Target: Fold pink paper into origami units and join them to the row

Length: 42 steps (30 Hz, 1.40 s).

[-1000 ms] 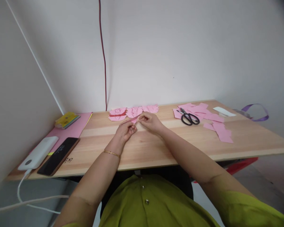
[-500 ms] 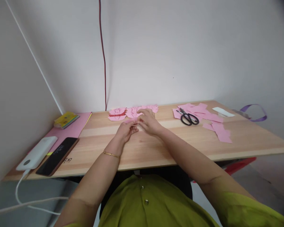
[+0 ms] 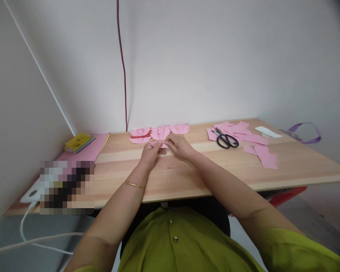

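Note:
Between my two hands is a small piece of pink paper, mostly covered by the fingers. My left hand grips its left side, thumb on top and fingers underneath. My right hand is closed, its fingertips pinching the paper's right edge. Just beyond the hands lie several creased pink paper pieces in a row near the wall. A red strip lies across the leftmost one.
To the right, black-handled scissors and a pen rest on scattered pink paper scraps. A white strip lies beyond. On the left are a yellow pad, a pink sheet, a white power bank with cable, and a blurred-out patch.
My right hand's fingers have curled down from above and now pinch the paper. My left thumb lies flatter on it, and more of the paper shows.

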Tool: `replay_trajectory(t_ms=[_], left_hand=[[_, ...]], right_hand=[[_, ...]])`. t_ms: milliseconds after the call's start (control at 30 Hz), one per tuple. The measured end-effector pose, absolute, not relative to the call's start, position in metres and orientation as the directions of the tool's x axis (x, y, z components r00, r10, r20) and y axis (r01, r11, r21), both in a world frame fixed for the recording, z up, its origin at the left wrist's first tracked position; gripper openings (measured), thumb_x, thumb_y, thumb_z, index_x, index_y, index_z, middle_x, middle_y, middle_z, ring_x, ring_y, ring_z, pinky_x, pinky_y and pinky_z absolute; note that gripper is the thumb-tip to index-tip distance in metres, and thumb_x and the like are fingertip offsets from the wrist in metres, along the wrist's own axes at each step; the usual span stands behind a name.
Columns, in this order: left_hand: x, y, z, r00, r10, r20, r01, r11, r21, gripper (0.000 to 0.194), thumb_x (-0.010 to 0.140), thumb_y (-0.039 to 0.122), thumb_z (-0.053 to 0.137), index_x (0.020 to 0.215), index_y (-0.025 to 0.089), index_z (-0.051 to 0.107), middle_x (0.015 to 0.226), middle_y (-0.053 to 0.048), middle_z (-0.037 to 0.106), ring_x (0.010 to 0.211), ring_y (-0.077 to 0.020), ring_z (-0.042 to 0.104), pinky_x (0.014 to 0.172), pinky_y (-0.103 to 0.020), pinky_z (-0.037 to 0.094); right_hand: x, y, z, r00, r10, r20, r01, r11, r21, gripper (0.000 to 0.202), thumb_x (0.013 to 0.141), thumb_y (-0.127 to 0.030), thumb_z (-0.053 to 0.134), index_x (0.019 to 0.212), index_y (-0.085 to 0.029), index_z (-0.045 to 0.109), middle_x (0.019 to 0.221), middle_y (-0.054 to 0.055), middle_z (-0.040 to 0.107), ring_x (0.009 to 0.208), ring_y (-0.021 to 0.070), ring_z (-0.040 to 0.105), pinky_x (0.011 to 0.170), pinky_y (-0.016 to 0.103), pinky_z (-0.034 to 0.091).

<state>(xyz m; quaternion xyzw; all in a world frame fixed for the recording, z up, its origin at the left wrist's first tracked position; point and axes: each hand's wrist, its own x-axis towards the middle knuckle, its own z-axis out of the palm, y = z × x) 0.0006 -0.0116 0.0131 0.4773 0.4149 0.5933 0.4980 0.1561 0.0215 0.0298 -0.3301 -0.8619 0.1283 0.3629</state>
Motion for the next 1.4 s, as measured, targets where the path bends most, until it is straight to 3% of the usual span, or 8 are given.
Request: replay_trajectory(t_ms=[167,333,767,1000,1400], left_hand=[[-0.0006,-0.0115,0.0119,-0.071,0.972,0.224,-0.107,-0.231,0.967,0.024,0.066,0.032,0.071,0.076,0.011,0.069,0.068,-0.003,0.064,0.056,-0.0096,0.056,0.055,-0.023,0.047],[-0.0005,-0.0110,0.0128,-0.079,0.970,0.230,-0.089,-0.237,0.968,0.023,0.068,0.032,0.069,0.079,0.012,0.069,0.070,-0.002,0.063,0.055,-0.0092,0.056,0.054,-0.022,0.046],[0.0018,-0.0107,0.0109,-0.091,0.983,0.159,-0.176,-0.173,0.969,0.026,0.065,0.034,0.072,0.074,0.012,0.063,0.060,0.000,0.059,0.053,-0.0092,0.056,0.056,-0.022,0.047],[0.0027,-0.0115,0.0140,-0.008,0.992,0.128,-0.261,-0.126,0.957,0.031,0.058,0.028,0.079,0.080,0.011,0.065,0.068,-0.002,0.065,0.062,-0.0111,0.059,0.068,-0.027,0.050],[0.0002,-0.0086,0.0105,-0.095,0.990,0.109,-0.220,-0.127,0.967,0.025,0.058,0.026,0.077,0.073,0.011,0.063,0.063,0.001,0.061,0.053,-0.0087,0.055,0.057,-0.023,0.047]], right_hand=[[0.1566,0.0208,0.0300,-0.503,0.666,0.550,0.461,0.746,-0.482,0.011,0.086,-0.024,0.047,0.082,-0.017,0.054,0.073,0.004,0.058,0.071,0.0170,0.051,0.070,0.028,0.035],[0.1590,0.0237,0.0260,-0.507,0.659,0.556,0.360,0.748,-0.558,0.014,0.087,-0.028,0.047,0.091,-0.016,0.055,0.083,0.005,0.062,0.076,0.0166,0.055,0.071,0.027,0.038],[0.1617,0.0249,0.0243,-0.519,0.625,0.583,0.323,0.775,-0.543,0.015,0.084,-0.023,0.047,0.080,-0.016,0.059,0.077,0.002,0.062,0.071,0.0138,0.054,0.067,0.024,0.038],[0.1620,0.0253,0.0263,-0.471,0.678,0.565,0.292,0.724,-0.625,0.013,0.081,-0.022,0.047,0.077,-0.017,0.058,0.076,0.002,0.061,0.072,0.0135,0.053,0.068,0.024,0.040],[0.1615,0.0253,0.0255,-0.496,0.692,0.525,0.229,0.687,-0.690,0.013,0.078,-0.023,0.051,0.076,-0.014,0.061,0.072,0.001,0.059,0.067,0.0121,0.051,0.064,0.023,0.039]])
